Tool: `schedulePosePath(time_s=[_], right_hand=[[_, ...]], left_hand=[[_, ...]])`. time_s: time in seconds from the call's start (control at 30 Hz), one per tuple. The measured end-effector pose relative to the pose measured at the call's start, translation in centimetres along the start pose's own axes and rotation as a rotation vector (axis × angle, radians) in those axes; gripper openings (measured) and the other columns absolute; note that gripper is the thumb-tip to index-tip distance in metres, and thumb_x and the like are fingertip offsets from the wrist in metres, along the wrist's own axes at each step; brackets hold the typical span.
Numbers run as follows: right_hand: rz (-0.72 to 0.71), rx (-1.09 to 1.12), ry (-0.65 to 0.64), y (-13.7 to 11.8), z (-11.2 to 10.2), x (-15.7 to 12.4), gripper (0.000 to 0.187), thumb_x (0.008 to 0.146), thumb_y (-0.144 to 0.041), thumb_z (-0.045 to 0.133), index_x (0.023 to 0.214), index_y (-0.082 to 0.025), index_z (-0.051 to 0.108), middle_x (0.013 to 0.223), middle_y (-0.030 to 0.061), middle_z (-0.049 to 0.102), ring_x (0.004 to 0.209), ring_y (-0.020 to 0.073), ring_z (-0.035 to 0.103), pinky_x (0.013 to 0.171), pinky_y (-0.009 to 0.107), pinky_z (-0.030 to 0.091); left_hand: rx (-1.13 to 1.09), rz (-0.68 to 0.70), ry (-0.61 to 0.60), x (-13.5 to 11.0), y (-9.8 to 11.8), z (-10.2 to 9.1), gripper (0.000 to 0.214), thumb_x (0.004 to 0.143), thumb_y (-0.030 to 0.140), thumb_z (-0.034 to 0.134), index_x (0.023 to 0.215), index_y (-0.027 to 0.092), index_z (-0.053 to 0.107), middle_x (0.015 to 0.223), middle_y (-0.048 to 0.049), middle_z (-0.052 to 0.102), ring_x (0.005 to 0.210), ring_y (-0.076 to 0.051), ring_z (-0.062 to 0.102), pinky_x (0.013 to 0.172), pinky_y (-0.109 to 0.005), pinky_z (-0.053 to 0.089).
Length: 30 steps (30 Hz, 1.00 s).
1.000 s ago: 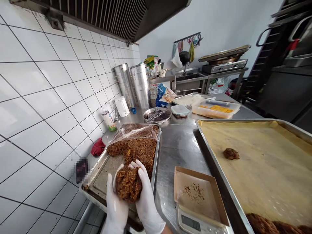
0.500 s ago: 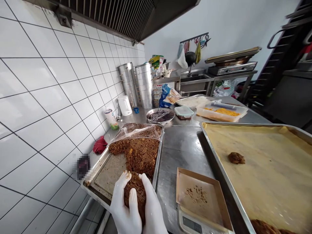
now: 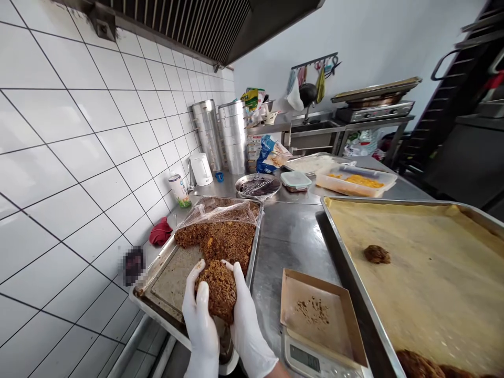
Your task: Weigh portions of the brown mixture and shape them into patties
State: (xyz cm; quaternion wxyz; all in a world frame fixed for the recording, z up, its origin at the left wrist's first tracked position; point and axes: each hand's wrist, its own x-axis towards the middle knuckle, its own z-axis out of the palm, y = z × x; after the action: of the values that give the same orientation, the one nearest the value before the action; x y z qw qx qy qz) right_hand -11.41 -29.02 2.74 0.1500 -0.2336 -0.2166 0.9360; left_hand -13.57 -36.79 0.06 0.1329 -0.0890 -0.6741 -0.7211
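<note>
Between my two white-gloved hands is a rounded lump of brown, grainy mixture (image 3: 218,290). My left hand (image 3: 200,320) wraps its left side, with the thumb across the front. My right hand (image 3: 246,315) presses against its right side. Both hold it over the near end of a metal tray (image 3: 169,286). In that tray lies a mass of the same crumbly mixture (image 3: 230,244), its far part under clear plastic film (image 3: 220,211). To the right, a shallow cardboard box (image 3: 293,302) with crumbs inside rests on a digital scale (image 3: 305,359).
A large tray (image 3: 378,310) lined with yellowish paper (image 3: 429,262) stands at the right, with a small brown lump (image 3: 377,254) and larger ones (image 3: 419,365). Behind are a film-covered bowl (image 3: 258,186), a lidded container (image 3: 296,180), a plastic tub (image 3: 326,184) and a white kettle (image 3: 200,169).
Both hands have moved slightly up and away from me with the lump. They have opened out around it, so more of its face shows, and it looks turned.
</note>
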Motion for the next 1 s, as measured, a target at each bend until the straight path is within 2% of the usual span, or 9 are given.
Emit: schedulePosePath(time_s=[0.07, 0.17, 0.3, 0.43, 0.6, 0.67, 0.73, 0.83, 1.0], right_hand=[[0.07, 0.032, -0.019, 0.2, -0.5, -0.8, 0.053, 0.075, -0.051, 0.078, 0.12, -0.024, 0.073, 0.118, 0.0038, 0.078, 0.114, 0.0264, 0.069, 0.1, 0.039, 0.053], [0.137, 0.085, -0.098, -0.1, -1.5, -1.7, 0.051, 0.075, -0.047, 0.08, 0.118, -0.022, 0.073, 0.113, 0.006, 0.08, 0.108, 0.0274, 0.072, 0.097, 0.04, 0.056], [0.089, 0.114, -0.003, -0.3, -2.1, -1.8, 0.036, 0.073, -0.038, 0.083, 0.105, -0.022, 0.077, 0.108, 0.0031, 0.081, 0.104, 0.024, 0.073, 0.095, 0.033, 0.057], [0.105, 0.195, -0.031, -1.1, -2.2, -2.0, 0.038, 0.08, -0.041, 0.077, 0.113, -0.023, 0.074, 0.109, 0.0023, 0.081, 0.104, 0.0228, 0.073, 0.097, 0.035, 0.057], [0.243, 0.307, -0.116, -4.7, -2.7, -2.4, 0.042, 0.089, -0.046, 0.066, 0.121, -0.019, 0.071, 0.115, 0.0086, 0.079, 0.108, 0.0288, 0.072, 0.098, 0.05, 0.057], [0.187, 0.331, -0.084, -6.5, -3.2, -2.4, 0.041, 0.088, -0.044, 0.068, 0.123, -0.022, 0.07, 0.12, 0.0092, 0.078, 0.11, 0.0322, 0.072, 0.097, 0.057, 0.056], [0.142, 0.346, -0.046, -8.1, -4.0, -2.4, 0.044, 0.087, -0.044, 0.068, 0.127, -0.025, 0.067, 0.126, 0.0109, 0.075, 0.113, 0.0363, 0.07, 0.094, 0.063, 0.055], [0.108, 0.386, 0.073, -9.8, -4.9, -2.8, 0.039, 0.086, -0.043, 0.068, 0.122, -0.027, 0.07, 0.116, 0.0099, 0.079, 0.104, 0.0351, 0.074, 0.087, 0.061, 0.06], [0.093, 0.386, 0.106, -9.2, -5.8, -3.5, 0.036, 0.084, -0.038, 0.069, 0.12, -0.031, 0.071, 0.104, 0.0037, 0.082, 0.093, 0.0283, 0.077, 0.078, 0.048, 0.066]], left_hand=[[0.2, 0.151, 0.068, -0.8, 0.0, 0.2, 0.04, 0.096, 0.039, 0.055, 0.133, 0.023, 0.06, 0.142, -0.011, 0.059, 0.134, -0.03, 0.052, 0.114, -0.049, 0.038], [0.357, 0.43, -0.02, -1.8, 0.4, -0.1, 0.051, 0.091, 0.031, 0.061, 0.14, 0.021, 0.053, 0.146, -0.0138, 0.053, 0.136, -0.032, 0.048, 0.114, -0.051, 0.038], [0.376, 0.608, -0.041, -2.3, 0.4, 0.1, 0.04, 0.086, 0.023, 0.065, 0.125, 0.019, 0.06, 0.129, -0.0134, 0.059, 0.121, -0.03, 0.058, 0.103, -0.049, 0.048], [0.379, 0.527, -0.178, -2.4, 1.4, 0.8, 0.043, 0.092, 0.027, 0.059, 0.135, 0.021, 0.053, 0.138, -0.0153, 0.053, 0.13, -0.032, 0.052, 0.107, -0.052, 0.046], [0.313, 0.372, -0.612, 0.0, 5.0, -0.2, 0.064, 0.101, 0.049, 0.042, 0.158, 0.024, 0.03, 0.168, -0.0104, 0.021, 0.154, -0.034, 0.022, 0.124, -0.053, 0.023], [0.328, 0.275, -0.499, 2.9, 5.1, -1.7, 0.051, 0.105, 0.041, 0.031, 0.153, 0.026, 0.038, 0.162, -0.0083, 0.037, 0.149, -0.027, 0.035, 0.122, -0.048, 0.03], [0.626, 0.208, -0.464, 6.2, 3.7, -3.6, 0.041, 0.105, 0.036, 0.034, 0.138, 0.024, 0.056, 0.147, -0.0086, 0.055, 0.138, -0.025, 0.048, 0.118, -0.044, 0.036], [0.956, 0.098, -0.609, 9.4, 0.0, -6.2, 0.027, 0.099, 0.028, 0.045, 0.108, 0.021, 0.07, 0.116, -0.0093, 0.071, 0.112, -0.025, 0.064, 0.105, -0.042, 0.045], [1.092, 0.053, -0.797, 8.7, -4.4, -7.2, 0.017, 0.079, 0.02, 0.066, 0.096, 0.02, 0.069, 0.104, -0.009, 0.067, 0.1, -0.027, 0.064, 0.094, -0.039, 0.047]])
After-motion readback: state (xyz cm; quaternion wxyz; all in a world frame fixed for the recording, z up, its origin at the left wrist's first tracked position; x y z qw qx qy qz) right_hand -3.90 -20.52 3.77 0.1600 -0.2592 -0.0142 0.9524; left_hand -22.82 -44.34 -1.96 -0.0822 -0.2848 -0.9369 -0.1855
